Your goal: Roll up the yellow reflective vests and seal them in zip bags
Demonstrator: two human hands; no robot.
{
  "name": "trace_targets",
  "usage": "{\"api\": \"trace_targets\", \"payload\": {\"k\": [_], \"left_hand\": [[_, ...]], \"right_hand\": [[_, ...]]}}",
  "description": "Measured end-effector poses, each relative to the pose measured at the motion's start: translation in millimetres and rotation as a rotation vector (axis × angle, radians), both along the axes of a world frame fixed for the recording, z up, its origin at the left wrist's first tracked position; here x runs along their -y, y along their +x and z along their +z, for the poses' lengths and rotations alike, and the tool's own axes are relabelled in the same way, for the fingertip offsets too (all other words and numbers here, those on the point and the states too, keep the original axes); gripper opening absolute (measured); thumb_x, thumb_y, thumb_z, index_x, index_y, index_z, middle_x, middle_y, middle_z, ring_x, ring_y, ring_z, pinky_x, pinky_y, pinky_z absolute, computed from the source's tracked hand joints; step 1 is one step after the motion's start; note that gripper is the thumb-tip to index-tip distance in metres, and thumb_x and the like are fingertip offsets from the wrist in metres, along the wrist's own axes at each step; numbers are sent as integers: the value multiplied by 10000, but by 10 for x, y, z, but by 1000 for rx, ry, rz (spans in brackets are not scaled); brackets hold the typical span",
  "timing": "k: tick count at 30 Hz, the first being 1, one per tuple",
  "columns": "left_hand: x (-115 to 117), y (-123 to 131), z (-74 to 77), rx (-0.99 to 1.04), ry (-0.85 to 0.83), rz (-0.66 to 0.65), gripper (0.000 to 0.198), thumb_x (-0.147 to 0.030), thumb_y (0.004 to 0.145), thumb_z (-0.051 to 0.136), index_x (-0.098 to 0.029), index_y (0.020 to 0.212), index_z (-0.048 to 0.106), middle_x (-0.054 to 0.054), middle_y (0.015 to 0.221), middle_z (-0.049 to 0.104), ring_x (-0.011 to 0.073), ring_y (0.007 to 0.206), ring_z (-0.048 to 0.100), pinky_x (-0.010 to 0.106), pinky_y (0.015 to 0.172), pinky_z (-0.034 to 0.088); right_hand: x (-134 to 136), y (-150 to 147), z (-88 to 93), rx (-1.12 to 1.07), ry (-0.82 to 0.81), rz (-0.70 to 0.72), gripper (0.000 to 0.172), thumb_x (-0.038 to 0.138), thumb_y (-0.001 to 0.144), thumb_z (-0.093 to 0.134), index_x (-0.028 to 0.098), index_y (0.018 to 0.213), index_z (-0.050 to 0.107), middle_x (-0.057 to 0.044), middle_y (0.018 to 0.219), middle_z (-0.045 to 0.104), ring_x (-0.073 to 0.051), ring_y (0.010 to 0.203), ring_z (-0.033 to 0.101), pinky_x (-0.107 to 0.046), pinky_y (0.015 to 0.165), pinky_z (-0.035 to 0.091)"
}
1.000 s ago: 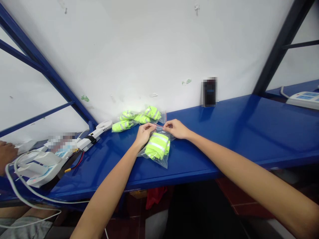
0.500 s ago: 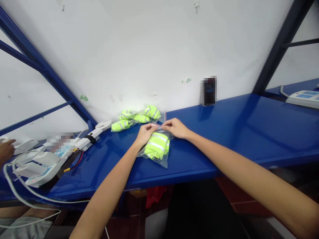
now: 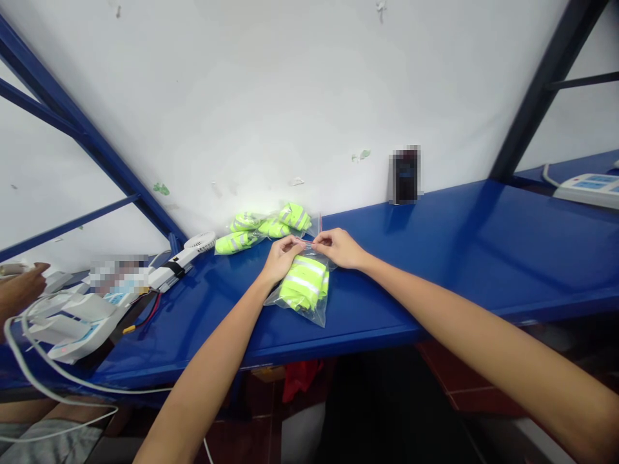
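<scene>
A clear zip bag [image 3: 304, 288] with a folded neon-yellow reflective garment inside lies on the blue shelf [image 3: 435, 258]. My left hand [image 3: 280, 257] pinches the bag's top edge on its left side. My right hand [image 3: 340, 248] pinches the same edge on its right side, fingertips almost touching those of the left. Behind them, against the white wall, lies a pile of similar filled bags [image 3: 264, 230].
A small white fan [image 3: 186, 256] and a white device with cables [image 3: 72, 322] lie at the left. Another person's hand [image 3: 19, 290] shows at the far left edge. A dark object [image 3: 405, 175] leans on the wall. A power strip [image 3: 585, 187] sits far right.
My two hands have drawn closer together along the bag's top edge. The other person's hand at the left edge has shifted up and inward.
</scene>
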State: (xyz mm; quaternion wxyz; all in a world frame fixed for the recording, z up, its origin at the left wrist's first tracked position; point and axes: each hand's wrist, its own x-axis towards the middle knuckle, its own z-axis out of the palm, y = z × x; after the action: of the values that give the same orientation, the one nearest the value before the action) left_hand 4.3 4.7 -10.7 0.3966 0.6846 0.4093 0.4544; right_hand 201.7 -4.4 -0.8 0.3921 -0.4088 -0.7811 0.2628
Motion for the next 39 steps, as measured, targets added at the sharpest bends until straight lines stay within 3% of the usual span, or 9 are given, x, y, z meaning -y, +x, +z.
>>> {"api": "trace_targets", "payload": {"k": [9,20,27,39], "left_hand": [[0,3,-22,50,-32,-10,269,-406,766,703,-157,868,720,45,870,715,179,807,634,290,784,466],[8,-7,-3,-44,-28,-5,327,-417,737,740,-137,905,751,53,797,732,158,680,620,259,634,462],[18,-7,7,-59,58,6,329,-423,761,716,-129,904,753,72,852,744,168,713,633,262,651,467],[4,-1,21,-102,87,-3,324,-413,750,722,-111,869,739,83,837,732,172,723,630,275,681,475]], "right_hand": [[30,4,49,-95,-81,13,241,325,818,627,129,856,761,-70,820,748,-177,733,633,-261,671,448],[9,-13,-16,-25,53,8,210,290,837,608,125,851,737,-56,761,720,-150,663,607,-251,625,426],[-11,17,-41,-55,70,80,259,343,862,593,143,904,752,-59,822,741,-164,706,624,-254,644,429],[3,-13,-24,-39,88,48,224,298,838,582,118,848,714,-43,719,680,-137,644,565,-240,614,397]]}}
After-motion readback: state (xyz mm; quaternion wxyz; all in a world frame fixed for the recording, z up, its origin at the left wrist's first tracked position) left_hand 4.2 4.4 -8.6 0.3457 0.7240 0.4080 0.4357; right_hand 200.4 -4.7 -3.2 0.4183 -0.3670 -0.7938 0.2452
